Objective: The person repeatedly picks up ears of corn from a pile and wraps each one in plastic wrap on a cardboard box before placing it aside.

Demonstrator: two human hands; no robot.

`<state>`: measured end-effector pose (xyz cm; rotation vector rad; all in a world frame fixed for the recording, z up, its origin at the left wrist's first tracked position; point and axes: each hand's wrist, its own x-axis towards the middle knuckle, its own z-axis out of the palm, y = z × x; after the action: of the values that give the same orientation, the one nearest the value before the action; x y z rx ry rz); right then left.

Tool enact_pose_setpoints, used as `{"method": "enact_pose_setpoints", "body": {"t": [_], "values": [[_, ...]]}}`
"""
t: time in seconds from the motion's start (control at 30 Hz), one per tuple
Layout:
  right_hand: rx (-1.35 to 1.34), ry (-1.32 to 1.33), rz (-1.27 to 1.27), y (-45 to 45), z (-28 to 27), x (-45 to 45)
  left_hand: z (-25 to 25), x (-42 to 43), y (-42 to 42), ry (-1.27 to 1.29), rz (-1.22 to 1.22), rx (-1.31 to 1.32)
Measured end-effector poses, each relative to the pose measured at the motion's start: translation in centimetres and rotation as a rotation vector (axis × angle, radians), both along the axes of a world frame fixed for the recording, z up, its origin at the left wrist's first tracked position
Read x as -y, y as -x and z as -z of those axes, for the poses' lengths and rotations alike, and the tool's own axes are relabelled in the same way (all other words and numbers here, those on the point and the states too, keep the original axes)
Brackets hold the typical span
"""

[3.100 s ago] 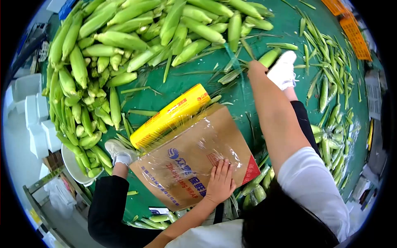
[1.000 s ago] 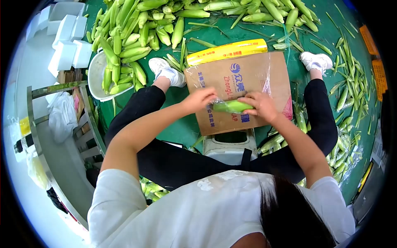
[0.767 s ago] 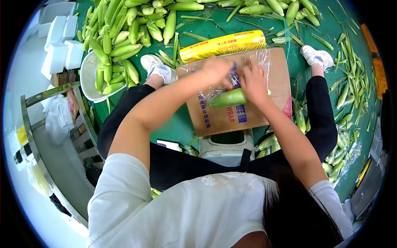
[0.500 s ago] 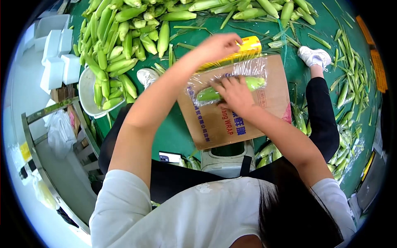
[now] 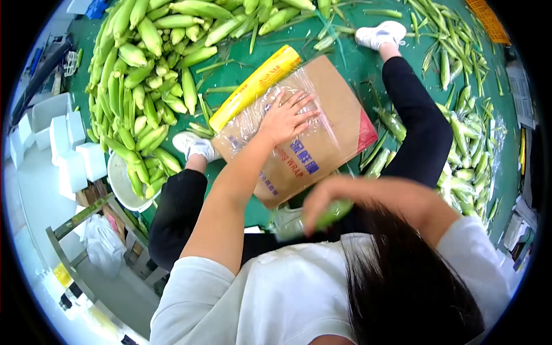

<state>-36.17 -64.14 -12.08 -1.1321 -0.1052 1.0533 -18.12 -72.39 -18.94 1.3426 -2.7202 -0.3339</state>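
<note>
My left hand lies with its fingers spread on clear plastic wrap, which covers part of a brown cardboard box with printed lettering. Along the far edge of the box is a yellow roll of plastic wrap. My right hand, smeared by motion, grips a green ear of corn low in front of my body, past the near edge of the box. Blur hides most of the fingers' detail and how tightly film sits on that corn.
A large heap of corn ears spreads across the green floor at far left. Some fill a white basin. Wrapped ears lie at right, below loose husks. A metal-framed chair stands at left; my legs flank the box.
The corn has left the box top, carried by my right hand toward my body. My left hand came down from near the roll onto the film. The whole view has shifted and turned.
</note>
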Motion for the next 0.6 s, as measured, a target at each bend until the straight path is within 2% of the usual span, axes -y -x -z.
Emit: {"method": "enact_pose_setpoints", "body": {"t": [0.03,0.07,0.1,0.13,0.17,0.2,0.23,0.27,0.3,0.37,0.43,0.5,0.57,0.6], "values": [[0.349,0.102,0.111,2.5,-0.7,-3.1,0.0,0.2,0.4,0.020,-0.016,-0.003],[0.316,0.361,0.237,4.3,-6.2,-1.8,0.4,0.0,0.5,0.032,-0.030,-0.001],[0.236,0.409,0.277,5.4,-10.3,-0.1,0.5,-0.6,0.4,0.031,-0.045,0.006],[0.156,0.321,0.303,7.5,-12.1,1.3,0.3,-1.1,0.7,0.041,-0.053,-0.045],[0.151,0.144,0.566,11.0,-11.8,0.3,1.2,-2.2,1.8,0.019,-0.157,-0.094],[0.236,0.304,0.774,13.9,-15.3,1.5,3.1,-3.5,3.4,0.019,-0.261,-0.143],[0.171,0.469,0.959,16.9,-17.5,1.8,3.6,-4.3,4.9,0.028,-0.362,-0.192],[-0.156,0.263,1.310,21.1,-18.1,0.9,2.5,-5.8,7.0,0.000,-0.286,-0.144],[-0.113,0.252,1.679,24.5,-17.7,0.1,1.7,-7.7,9.4,-0.034,-0.215,-0.096],[-0.384,0.792,2.052,31.2,-17.9,-1.2,1.9,-10.4,13.6,-0.018,-0.181,-0.067],[-0.652,1.662,1.782,41.8,-11.0,-1.6,-0.2,-12.3,17.5,-0.033,-0.257,-0.114],[-0.908,1.947,1.262,45.3,-10.4,-2.0,-0.1,-13.7,20.2,-0.039,-0.224,-0.169],[-1.052,2.044,1.002,58.6,-0.3,-3.5,-0.4,-14.9,20.2,0.030,-0.149,-0.251],[-1.147,1.901,0.899,64.2,3.7,-2.5,-2.7,-15.0,19.3,-0.082,-0.233,-0.262]]}}
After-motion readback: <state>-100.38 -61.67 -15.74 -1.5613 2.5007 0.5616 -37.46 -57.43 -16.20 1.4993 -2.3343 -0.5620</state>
